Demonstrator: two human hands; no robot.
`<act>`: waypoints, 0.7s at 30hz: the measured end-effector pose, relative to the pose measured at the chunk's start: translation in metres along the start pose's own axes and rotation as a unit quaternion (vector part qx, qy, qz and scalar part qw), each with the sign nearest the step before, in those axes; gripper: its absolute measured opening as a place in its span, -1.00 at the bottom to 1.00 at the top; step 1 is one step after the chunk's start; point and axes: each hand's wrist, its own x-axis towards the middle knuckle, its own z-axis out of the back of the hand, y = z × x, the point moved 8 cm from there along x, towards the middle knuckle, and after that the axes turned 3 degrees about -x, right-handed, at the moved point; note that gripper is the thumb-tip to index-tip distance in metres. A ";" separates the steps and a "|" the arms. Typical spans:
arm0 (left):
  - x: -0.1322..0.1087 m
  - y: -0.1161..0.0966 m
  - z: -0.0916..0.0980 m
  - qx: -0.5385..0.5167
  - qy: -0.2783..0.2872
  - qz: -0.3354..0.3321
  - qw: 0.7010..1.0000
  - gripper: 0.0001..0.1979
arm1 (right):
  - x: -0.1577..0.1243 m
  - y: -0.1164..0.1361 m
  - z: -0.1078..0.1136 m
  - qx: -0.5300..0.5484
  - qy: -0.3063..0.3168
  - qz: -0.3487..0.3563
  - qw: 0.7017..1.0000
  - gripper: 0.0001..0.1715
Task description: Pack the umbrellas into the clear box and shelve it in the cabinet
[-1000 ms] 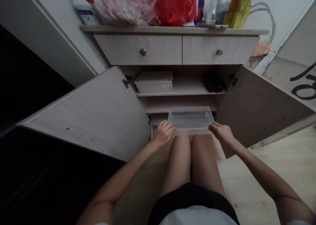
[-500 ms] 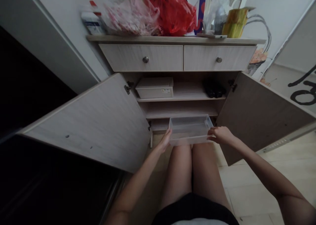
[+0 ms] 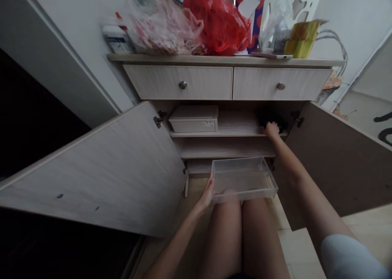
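My left hand (image 3: pixel 207 192) is closed on the left wall of a clear plastic bin (image 3: pixel 241 177), which rests over my knees, tilted a little with its open side up. My right hand (image 3: pixel 271 129) reaches into the cabinet at the right end of the upper shelf (image 3: pixel 235 122). Its fingers are curled against a dark black bundle (image 3: pixel 269 116), whose exact kind is too dark to make out. On the same shelf, at the left, sits a white lidded box (image 3: pixel 194 120) with a small label.
Both cabinet doors, left (image 3: pixel 101 169) and right (image 3: pixel 333 164), stand swung outward. Two drawers with round knobs (image 3: pixel 183 85) are closed above. On the cabinet top lie a red plastic bag (image 3: pixel 220 26), a pinkish bag (image 3: pixel 165 30), a white bottle (image 3: pixel 117 38) and a yellow packet (image 3: pixel 301 38).
My right hand has let go of the bin's right side and moved up and inward to the black bundle. My left hand keeps hold of the bin. The view has shifted slightly.
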 end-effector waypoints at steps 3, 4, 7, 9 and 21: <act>0.001 0.003 0.007 0.024 -0.030 0.001 0.999 -0.26 | 0.009 0.007 -0.015 -0.002 0.003 -0.006 1.000 -0.48; 0.002 0.003 0.008 0.028 -0.036 0.001 0.999 -0.26 | 0.010 0.007 -0.018 -0.001 -0.001 -0.009 1.000 -0.50; 0.002 0.004 0.008 0.028 -0.042 0.000 0.999 -0.25 | 0.010 0.006 -0.023 -0.002 -0.016 -0.018 1.000 -0.50; 0.003 0.005 0.009 0.023 -0.048 0.003 0.999 -0.24 | 0.010 0.005 -0.024 -0.005 -0.023 -0.019 1.000 -0.49; 0.003 0.008 0.006 -0.008 -0.066 0.002 0.998 -0.26 | 0.001 -0.014 -0.021 0.108 -0.048 -0.015 0.993 -0.36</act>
